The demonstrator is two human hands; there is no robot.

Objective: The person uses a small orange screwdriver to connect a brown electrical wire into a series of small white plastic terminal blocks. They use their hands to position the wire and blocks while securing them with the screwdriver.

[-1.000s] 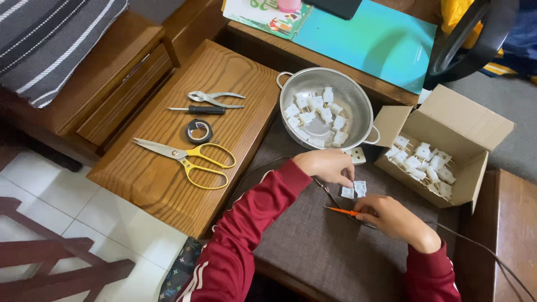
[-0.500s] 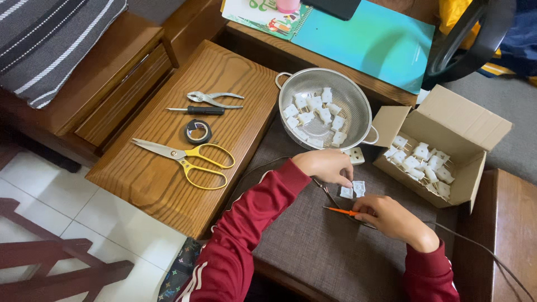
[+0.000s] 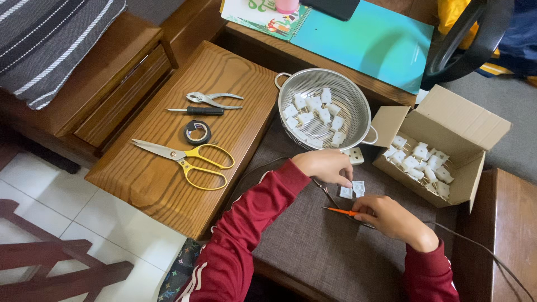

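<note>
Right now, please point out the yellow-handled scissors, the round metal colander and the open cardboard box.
yellow-handled scissors (image 3: 187,157): head view, on the pivot where blades meet handles.
round metal colander (image 3: 351,95): head view, on the bare mesh wall.
open cardboard box (image 3: 469,120): head view, on the raised flap.

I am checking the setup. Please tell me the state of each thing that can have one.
Cardboard box: open, holds white plugs.
Colander: upright, holds white plugs.
Yellow scissors: closed, lying flat.
Pliers: slightly open.
Left hand: on white piece.
Right hand: holds orange tool.
</note>
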